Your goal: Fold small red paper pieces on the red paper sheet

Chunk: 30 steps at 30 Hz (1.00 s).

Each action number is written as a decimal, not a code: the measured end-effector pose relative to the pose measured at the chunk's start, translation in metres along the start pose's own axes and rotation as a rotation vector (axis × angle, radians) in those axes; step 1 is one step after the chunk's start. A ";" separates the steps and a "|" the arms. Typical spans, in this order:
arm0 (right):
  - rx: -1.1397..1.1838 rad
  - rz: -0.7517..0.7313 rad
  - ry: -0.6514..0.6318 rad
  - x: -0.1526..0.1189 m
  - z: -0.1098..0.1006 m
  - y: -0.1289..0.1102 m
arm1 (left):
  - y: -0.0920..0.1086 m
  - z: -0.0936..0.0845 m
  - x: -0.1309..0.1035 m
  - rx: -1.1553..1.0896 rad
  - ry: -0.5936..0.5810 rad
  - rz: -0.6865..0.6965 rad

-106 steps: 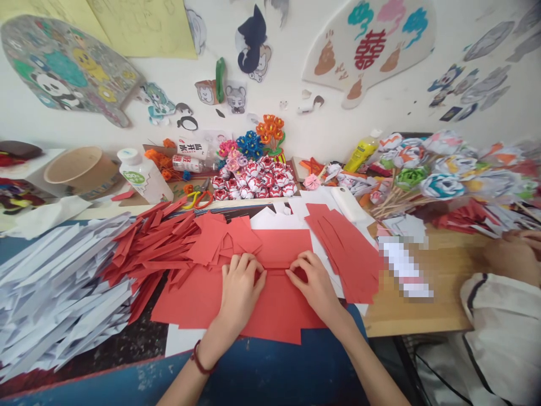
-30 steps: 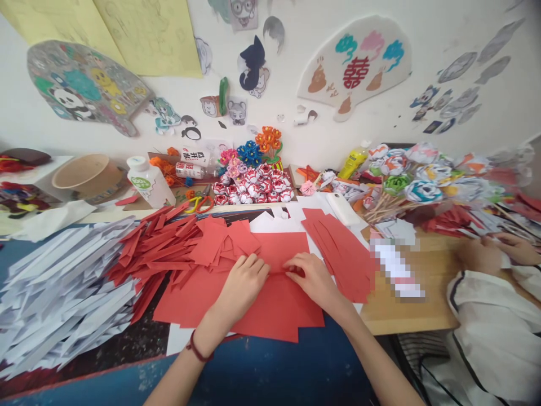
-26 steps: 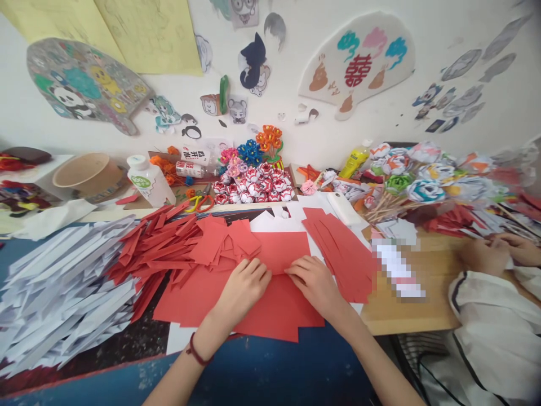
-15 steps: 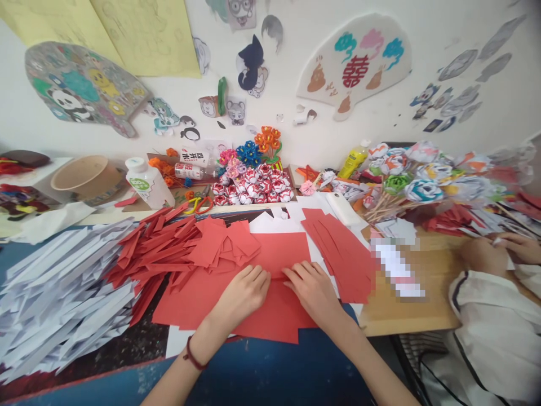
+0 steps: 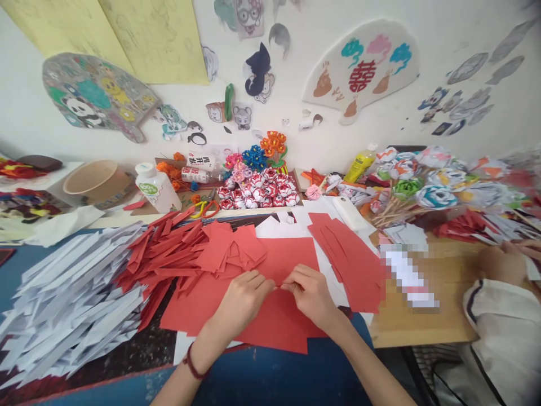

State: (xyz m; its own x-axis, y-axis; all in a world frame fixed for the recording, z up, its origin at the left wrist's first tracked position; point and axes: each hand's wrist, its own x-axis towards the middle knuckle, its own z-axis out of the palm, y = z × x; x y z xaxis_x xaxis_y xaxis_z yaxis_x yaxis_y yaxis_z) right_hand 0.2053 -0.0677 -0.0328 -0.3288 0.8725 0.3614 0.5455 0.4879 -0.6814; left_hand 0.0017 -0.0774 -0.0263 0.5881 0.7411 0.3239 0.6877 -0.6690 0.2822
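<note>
Since the earlier frame, the left hand [image 5: 243,299] and right hand [image 5: 313,296] have drawn closer at center, fingertips pinching a small red paper piece [image 5: 278,287], little of which now shows.

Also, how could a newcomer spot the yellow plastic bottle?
Find the cream fan-shaped board with red characters on the wall. Below it, left of the multicoloured paper flowers, sits the bottle, whose yellow body and white cap set it apart.

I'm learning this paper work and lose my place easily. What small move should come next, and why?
Probably a gentle squeeze along the sliver of red paper: it shows between the left hand and the right hand, whose fingertips pinch close together over the red sheets.
</note>
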 end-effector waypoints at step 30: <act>0.078 0.396 0.034 0.082 0.052 0.008 | -0.042 -0.043 -0.039 0.395 0.279 -0.405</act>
State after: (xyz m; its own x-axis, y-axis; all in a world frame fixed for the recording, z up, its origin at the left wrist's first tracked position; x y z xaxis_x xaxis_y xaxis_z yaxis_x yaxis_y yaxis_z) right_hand 0.1422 0.0067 -0.0417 -0.0784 0.9936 0.0808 0.5646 0.1111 -0.8178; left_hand -0.0686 -0.0804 -0.0120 0.1512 0.8529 0.4997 0.9692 -0.2272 0.0946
